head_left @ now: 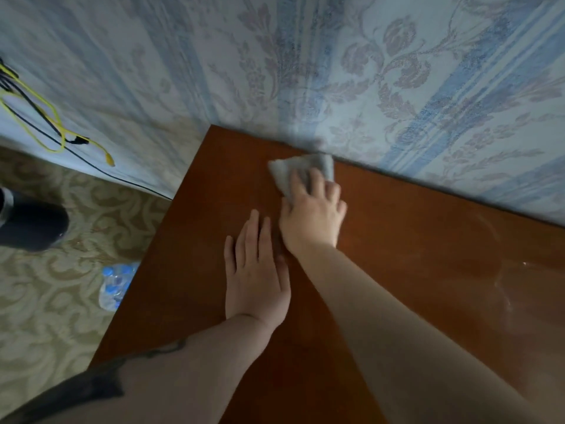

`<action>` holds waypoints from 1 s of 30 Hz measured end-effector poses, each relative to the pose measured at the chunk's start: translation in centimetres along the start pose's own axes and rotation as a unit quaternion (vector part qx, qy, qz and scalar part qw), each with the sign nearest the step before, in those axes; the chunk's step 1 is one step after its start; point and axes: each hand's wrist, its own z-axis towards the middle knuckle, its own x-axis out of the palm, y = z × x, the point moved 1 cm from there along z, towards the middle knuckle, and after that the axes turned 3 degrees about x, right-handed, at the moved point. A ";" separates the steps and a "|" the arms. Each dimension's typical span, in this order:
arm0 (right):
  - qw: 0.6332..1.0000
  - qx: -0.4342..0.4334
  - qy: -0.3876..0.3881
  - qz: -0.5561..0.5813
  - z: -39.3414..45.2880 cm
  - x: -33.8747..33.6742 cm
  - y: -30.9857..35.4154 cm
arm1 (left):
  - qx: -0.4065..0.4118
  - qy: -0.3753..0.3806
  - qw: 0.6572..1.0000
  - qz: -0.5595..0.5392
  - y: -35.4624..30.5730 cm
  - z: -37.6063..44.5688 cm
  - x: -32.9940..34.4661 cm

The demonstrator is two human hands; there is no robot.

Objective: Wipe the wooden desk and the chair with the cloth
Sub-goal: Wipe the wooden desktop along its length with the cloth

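Note:
The reddish-brown wooden desk fills the lower right and stands against the wall. A grey cloth lies near the desk's back edge by the wall. My right hand presses on the cloth with fingers spread flat over it. My left hand rests flat on the desk just left of the right wrist, fingers straight, holding nothing. No chair is in view.
Blue patterned wallpaper backs the desk. Yellow and black cables hang on the wall at left. On the patterned floor lie a plastic water bottle beside the desk's left edge and a dark object further left.

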 end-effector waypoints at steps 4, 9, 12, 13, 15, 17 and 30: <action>0.969 -0.168 0.157 0.092 3.7 -1.2 3.9 | -0.012 -0.023 0.998 -0.055 0.2 -0.2 -0.2; 0.987 0.144 -0.074 0.008 2.4 -1.5 -0.1 | 0.021 -0.011 0.989 -0.143 0.8 -0.4 -1.0; 0.987 0.141 -0.071 -0.028 0.3 0.9 2.4 | 0.083 0.016 0.973 -0.213 3.4 -1.5 -1.7; 0.994 0.089 -0.063 -0.016 0.3 1.5 4.4 | 0.092 0.011 0.976 -0.198 4.8 -1.9 -1.9; 0.999 -0.040 0.022 0.028 1.2 2.6 8.8 | 0.074 -0.006 0.985 -0.153 7.7 -2.2 -2.3; 0.980 -0.104 0.133 0.103 2.5 2.4 12.4 | 0.063 -0.006 0.991 -0.116 9.7 -2.2 -2.9; 0.983 -0.064 0.106 0.133 3.6 4.7 16.6 | 0.130 0.023 0.990 -0.042 11.3 -2.2 -3.3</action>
